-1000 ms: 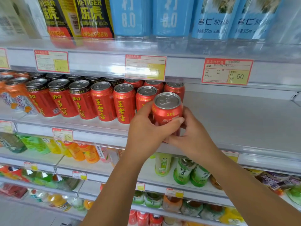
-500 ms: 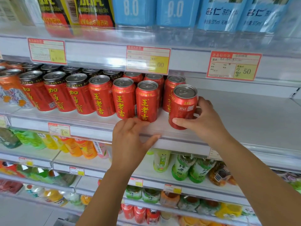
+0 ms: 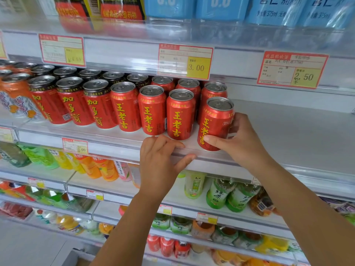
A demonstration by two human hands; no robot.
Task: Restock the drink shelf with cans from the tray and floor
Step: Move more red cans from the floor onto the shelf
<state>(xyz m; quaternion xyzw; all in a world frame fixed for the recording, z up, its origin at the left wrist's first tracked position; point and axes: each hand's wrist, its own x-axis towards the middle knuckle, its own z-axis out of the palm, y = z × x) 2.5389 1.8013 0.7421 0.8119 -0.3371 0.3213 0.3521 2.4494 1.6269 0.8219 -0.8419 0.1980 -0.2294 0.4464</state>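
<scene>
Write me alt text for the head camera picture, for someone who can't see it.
A person's right hand grips a red can at the right end of a row of red cans on a shop drink shelf. The left hand rests on the shelf's front edge; bottled drinks fill the shelves below.

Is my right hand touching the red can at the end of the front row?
Touching. The head view shows the right hand gripping the red can, with the thumb across its lower front and the fingers curled round behind it.
</scene>
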